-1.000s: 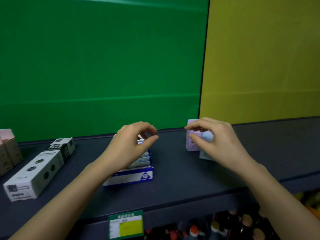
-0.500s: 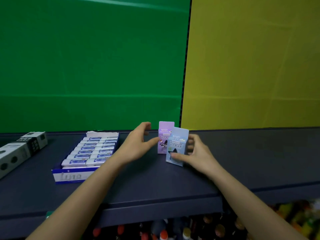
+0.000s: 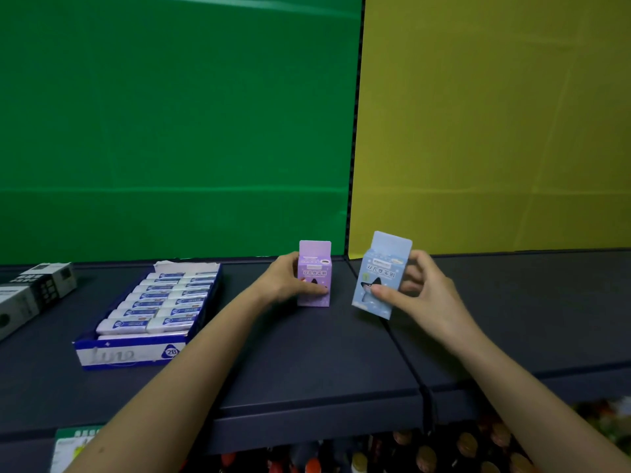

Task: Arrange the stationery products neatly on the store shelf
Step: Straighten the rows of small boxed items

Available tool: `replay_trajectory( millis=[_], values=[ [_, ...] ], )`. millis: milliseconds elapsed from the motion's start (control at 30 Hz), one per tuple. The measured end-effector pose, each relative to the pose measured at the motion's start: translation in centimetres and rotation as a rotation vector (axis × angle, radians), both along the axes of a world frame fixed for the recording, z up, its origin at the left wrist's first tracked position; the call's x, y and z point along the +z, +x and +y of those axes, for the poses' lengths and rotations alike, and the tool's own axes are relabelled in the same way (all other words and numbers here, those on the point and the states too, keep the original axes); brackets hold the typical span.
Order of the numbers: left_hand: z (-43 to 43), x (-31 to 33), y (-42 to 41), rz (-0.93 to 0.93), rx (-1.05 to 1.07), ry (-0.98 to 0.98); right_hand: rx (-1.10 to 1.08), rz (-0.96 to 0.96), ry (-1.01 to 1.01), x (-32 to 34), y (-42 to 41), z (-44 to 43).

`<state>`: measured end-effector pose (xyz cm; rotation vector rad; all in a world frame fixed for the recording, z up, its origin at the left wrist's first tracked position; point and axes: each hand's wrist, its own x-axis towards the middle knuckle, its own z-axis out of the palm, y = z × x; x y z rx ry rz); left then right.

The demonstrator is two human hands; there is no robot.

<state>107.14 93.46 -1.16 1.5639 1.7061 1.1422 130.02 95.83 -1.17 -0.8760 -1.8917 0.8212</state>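
Head camera, operator: my left hand is wrapped round the purple box, thumb low across its front. The box stands upright on the shelf near the back, just left of where the green panel meets the yellow panel.

Spotter: And your right?

Operator: My right hand pinches the blue box, thumb on the printed face and fingers curled round the far side. It leans with its top to the right and sits apart from the purple one. I cannot tell whether its bottom corner touches the shelf or hangs just above it.

Spotter: So how would you set it down well?

Operator: I'd bring it upright first, then lower it flat just beside the purple box, faces forward and front edges in line. The left hand should brace the purple box so a nudge doesn't topple it; these cartons look light and tall for their base.

Spotter: Anything to watch?

Operator: The seam in the shelf runs under the blue box, so I'd land the base wholly on one side of it. The tray of erasers and the white boxes are well to the left, out of the way.
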Motion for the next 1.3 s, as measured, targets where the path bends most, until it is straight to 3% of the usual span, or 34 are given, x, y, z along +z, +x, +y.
replay_trajectory(
  millis=[267, 567, 967, 1300],
  values=[
    [-3.3, 2.2, -0.4, 0.068, 0.011, 0.131, 0.107, 0.040, 0.021, 0.7, -0.9, 0.6],
    [-16.6, 5.3, -5.8, 0.195, 0.370, 0.395, 0.441, 0.101, 0.030, 3.0, -8.8, -3.3],
    [-36.3, 3.5, -14.5, 0.190, 0.636, 0.392, 0.766, 0.037, 0.071, 3.7, -22.4, -16.5],
    [-51.1, 2.3, -22.6, 0.229, 0.762, 0.297, 0.890, 0.082, 0.013, 2.1, -33.9, -28.9]
  ],
)
